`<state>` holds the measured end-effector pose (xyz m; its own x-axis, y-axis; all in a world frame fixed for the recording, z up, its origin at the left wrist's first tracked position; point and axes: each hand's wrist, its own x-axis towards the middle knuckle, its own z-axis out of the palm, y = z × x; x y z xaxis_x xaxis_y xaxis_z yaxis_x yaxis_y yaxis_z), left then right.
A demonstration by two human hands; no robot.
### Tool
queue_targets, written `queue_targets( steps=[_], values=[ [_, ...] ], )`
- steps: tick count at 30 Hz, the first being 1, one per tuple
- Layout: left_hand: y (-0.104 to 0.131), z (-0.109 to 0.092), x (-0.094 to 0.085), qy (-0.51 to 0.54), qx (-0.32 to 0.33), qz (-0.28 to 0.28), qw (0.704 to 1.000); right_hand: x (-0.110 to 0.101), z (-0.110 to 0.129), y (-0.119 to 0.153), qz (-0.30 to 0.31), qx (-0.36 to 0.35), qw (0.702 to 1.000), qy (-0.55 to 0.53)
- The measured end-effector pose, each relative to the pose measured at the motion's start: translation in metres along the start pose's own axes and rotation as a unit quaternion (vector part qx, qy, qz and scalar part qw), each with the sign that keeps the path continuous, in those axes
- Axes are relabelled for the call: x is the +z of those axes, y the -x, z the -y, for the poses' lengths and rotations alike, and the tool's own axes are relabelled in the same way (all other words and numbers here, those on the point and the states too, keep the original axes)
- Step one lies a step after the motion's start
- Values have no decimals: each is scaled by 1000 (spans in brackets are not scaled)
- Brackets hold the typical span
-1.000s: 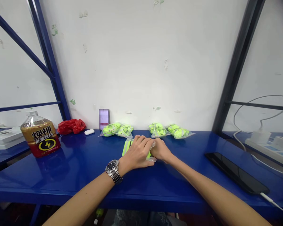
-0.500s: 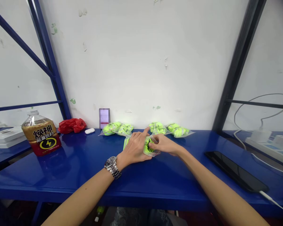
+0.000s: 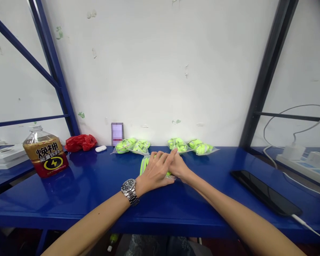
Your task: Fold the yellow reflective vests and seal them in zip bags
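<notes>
On the blue table (image 3: 101, 185), my left hand (image 3: 158, 170) lies over a bright yellow-green bundle with grey stripes (image 3: 143, 165), in a clear bag. Its fingers are wrapped over the top of the bundle. My right hand (image 3: 179, 166) presses against the bundle's right side, touching the left fingertips; its own fingers are mostly hidden. Behind my hands, two similar bagged bundles lie at the left (image 3: 126, 145) (image 3: 142, 146) and two at the right (image 3: 177, 144) (image 3: 200, 147).
A drink bottle (image 3: 46, 153), a red plastic bag (image 3: 81, 142), a white case (image 3: 100, 148) and an upright phone (image 3: 117, 133) stand or lie to the left. At the right are a black phone (image 3: 265, 192) on a cable and a power strip (image 3: 306, 161).
My right hand has moved from the open right end of the bag onto the bundle beside my left fingers. The bag's right end is now mostly covered.
</notes>
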<state>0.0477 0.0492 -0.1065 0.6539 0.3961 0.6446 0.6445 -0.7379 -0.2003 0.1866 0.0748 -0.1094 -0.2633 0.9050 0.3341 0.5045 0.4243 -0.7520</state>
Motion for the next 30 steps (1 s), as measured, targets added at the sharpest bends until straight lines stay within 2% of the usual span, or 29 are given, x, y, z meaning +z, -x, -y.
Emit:
queue_targets(
  steps=[7,13,16,19,21,25,27,30],
  values=[
    [-7,-5,-1,-7,-22,19,1000,2,2,-4,-18,36,996,84],
    [-10,-7,-2,-13,-22,23,999,4,-1,-10,-21,-6,992,123],
    [-10,-8,-2,-14,-24,1,1000,1,1,-11,-16,-21,996,84],
    [-10,-7,-5,-4,-38,-22,999,-13,4,-9,33,-32,999,-27],
    [-11,-4,-9,15,-68,-46,997,-28,6,-8,70,-5,991,-109],
    [-14,4,-17,47,-149,-88,984,-61,10,-6,66,72,969,-226],
    [-15,6,-20,62,-177,-84,979,-71,12,-5,37,53,971,-231],
    [-17,6,-28,88,-185,-68,976,-76,15,-8,1,-42,983,-179]
  ],
)
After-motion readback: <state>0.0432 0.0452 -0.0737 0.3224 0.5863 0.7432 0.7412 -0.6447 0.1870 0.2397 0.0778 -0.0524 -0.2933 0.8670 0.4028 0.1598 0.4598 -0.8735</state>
